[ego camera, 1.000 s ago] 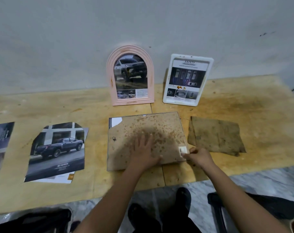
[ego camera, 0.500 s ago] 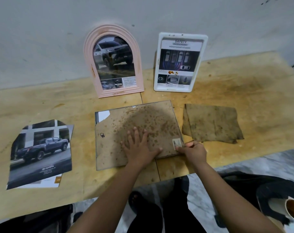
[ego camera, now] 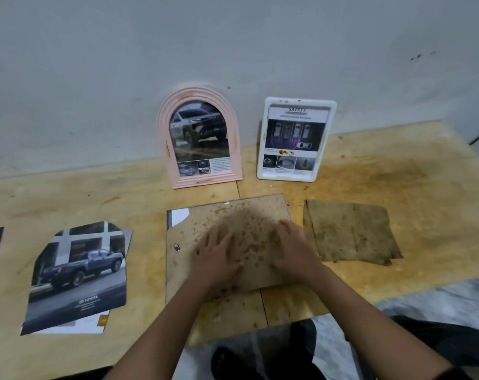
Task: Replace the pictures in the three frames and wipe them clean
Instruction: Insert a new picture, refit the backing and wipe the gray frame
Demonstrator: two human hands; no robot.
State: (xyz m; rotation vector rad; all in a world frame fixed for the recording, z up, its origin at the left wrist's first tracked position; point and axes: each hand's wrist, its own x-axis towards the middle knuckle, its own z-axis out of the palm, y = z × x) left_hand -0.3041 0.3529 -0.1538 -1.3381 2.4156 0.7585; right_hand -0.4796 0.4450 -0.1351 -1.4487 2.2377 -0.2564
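Head view: a flat rectangular frame lying face down, with its stained brown board backing point(ego camera: 227, 242) uppermost, is seen at the centre of the yellowish plywood table point(ego camera: 397, 174). The left hand point(ego camera: 217, 259) and the right hand point(ego camera: 293, 249) are both laid on it with fingers spread flat; nothing is gripped, the board is only pressed. The step in hand is judged to be seating the backing in its frame, so pressure is best spread evenly toward the edges and corners, and the small metal hanger point(ego camera: 176, 247) at 9 o'clock of the hands should be kept free. A soiled brown cloth point(ego camera: 350, 233) lies at 3 o'clock, just beside the frame, ready for wiping. At 12 o'clock a pink arched frame point(ego camera: 198, 138) and a white rectangular frame point(ego camera: 296, 139) lean upright against the wall. At 9 o'clock a loose arch-cut truck picture point(ego camera: 76, 278) lies well apart. Crumbs scattered over the board could be trapped under it.
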